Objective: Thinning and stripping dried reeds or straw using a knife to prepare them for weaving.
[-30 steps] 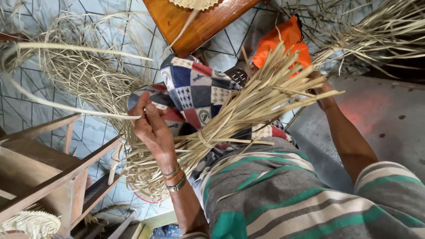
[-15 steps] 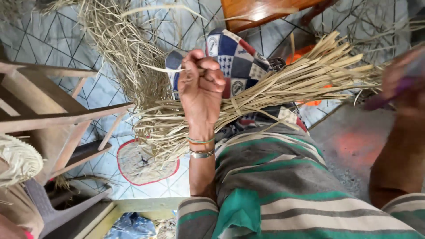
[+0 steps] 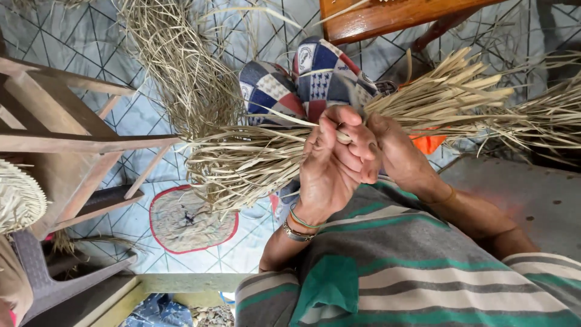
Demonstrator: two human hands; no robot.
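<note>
Floor (image 3: 72,42): pale blue tile with dark diamond lines, showing from nine to twelve o'clock.
Loose straw heap (image 3: 181,66): tangled dry strands on the tile at eleven o'clock.
Wooden stool frame (image 3: 66,142): bare timber legs and rails at nine o'clock.
Round woven mat (image 3: 190,221): flat, straw-coloured, red-edged, on the tile at seven o'clock, just beside the stool frame.
Woven straw piece (image 3: 18,197): rounded, at the left edge, nine o'clock.
Varnished wooden board (image 3: 393,15): brown, at twelve o'clock.
Orange cloth (image 3: 428,143): small patch showing at three o'clock.
Grey slab (image 3: 520,188): speckled surface at four o'clock.
</note>
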